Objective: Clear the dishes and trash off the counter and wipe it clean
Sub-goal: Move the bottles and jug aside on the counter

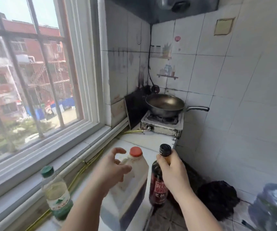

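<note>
Right fingers (160,158) wrapped round dark bottle (158,189) neck, left fingers (118,150) spread above jug (140,167)

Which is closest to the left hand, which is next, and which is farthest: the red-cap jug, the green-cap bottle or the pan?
From the left hand:
1. the jug: just in front of it, in the middle.
2. the green-cap bottle: off to the left.
3. the pan: far back, on the stove.

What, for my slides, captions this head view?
Right hand grips dark bottle by neck; open left hand hovers by jug.
</note>
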Available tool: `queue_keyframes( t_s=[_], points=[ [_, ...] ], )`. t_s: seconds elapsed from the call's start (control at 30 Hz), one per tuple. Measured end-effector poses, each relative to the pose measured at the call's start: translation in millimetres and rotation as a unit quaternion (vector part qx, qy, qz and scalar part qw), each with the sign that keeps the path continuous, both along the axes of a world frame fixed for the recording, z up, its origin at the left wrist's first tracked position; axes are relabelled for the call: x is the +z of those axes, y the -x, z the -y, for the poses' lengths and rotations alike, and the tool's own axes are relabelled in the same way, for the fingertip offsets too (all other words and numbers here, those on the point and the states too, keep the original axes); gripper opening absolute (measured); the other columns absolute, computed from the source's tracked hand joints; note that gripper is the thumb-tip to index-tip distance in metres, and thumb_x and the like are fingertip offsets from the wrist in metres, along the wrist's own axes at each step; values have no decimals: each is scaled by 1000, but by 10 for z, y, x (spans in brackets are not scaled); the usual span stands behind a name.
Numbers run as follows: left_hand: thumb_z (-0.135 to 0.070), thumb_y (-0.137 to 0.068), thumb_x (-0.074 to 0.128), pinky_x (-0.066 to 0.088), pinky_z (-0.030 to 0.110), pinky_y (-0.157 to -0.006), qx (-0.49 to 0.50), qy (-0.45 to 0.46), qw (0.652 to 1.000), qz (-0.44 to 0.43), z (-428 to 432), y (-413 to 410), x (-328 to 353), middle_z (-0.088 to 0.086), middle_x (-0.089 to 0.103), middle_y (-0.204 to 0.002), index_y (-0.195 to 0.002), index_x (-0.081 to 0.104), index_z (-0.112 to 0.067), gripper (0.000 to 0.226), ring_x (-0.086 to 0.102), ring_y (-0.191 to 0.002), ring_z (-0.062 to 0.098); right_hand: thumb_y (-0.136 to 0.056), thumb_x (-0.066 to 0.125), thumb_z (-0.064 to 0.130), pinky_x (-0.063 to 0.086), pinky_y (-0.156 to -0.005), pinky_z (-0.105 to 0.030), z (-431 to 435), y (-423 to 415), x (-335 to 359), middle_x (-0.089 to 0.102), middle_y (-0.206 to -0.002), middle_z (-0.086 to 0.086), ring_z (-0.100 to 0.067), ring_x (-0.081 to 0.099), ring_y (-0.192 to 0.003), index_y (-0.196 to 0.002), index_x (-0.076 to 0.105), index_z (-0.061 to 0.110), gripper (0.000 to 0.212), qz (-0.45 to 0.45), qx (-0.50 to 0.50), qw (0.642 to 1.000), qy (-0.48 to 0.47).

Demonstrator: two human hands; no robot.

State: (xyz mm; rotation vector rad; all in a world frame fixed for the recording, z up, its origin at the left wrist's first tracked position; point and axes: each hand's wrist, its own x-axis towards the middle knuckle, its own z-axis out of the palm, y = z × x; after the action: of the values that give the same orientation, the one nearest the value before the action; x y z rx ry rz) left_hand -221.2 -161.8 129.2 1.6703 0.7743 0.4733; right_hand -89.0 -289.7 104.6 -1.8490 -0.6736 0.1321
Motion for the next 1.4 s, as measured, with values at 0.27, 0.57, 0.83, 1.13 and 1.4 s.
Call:
queue_keyframes(
  t_s=[0.27, 0.57, 0.83, 1.13, 1.4],
  points=[
    [3, -80, 62, 40, 26, -50, 61, 10, 998, 0, -668, -977, -41, 3, 50, -66, -113, 51, -20, 42, 47, -44, 15, -91, 57, 34, 44, -76, -32, -612, -889, -72, 63, -83, 9, -16, 59, -86, -95, 57, 19, 15, -25, -7, 1000, -1],
    [6, -80, 58, 39, 25, -46, 188, 53, 981, -12, -1198, -2168, -154, 7, 57, -73, -114, 51, -19, 42, 47, -48, 15, -92, 56, 36, 45, -73, -31, -1311, -2172, -223, 64, -85, 8, -14, 60, -85, -94, 54, 23, 13, -44, 92, 995, 15],
    [8, -86, 51, 47, 32, -54, 334, 134, 931, 63, -1710, -3250, -144, 17, 58, -91, -114, 44, -20, 39, 57, -62, 21, -92, 57, 36, 46, -74, -31, -1902, -3158, -245, 65, -90, 5, -16, 60, -87, -98, 56, 22, 15, -39, 168, 984, 36],
    [10, -80, 49, 55, 36, -70, 411, 170, 887, 124, -2253, -3944, -327, 14, 54, -114, -92, 53, -29, 41, 60, -90, 29, -90, 59, 32, 47, -72, -30, -2362, -3596, -402, 65, -84, 10, -9, 61, -80, -94, 55, 21, 13, -73, 222, 971, 50],
    [11, -84, 47, 52, 43, -80, 448, 171, 861, 169, -2298, -4035, -361, 4, 51, -96, -96, 52, -24, 37, 59, -103, 30, -91, 59, 33, 47, -70, -30, -2614, -3496, -412, 59, -79, 15, -7, 59, -77, -94, 54, 18, 16, -68, 239, 967, 57]
  ],
)
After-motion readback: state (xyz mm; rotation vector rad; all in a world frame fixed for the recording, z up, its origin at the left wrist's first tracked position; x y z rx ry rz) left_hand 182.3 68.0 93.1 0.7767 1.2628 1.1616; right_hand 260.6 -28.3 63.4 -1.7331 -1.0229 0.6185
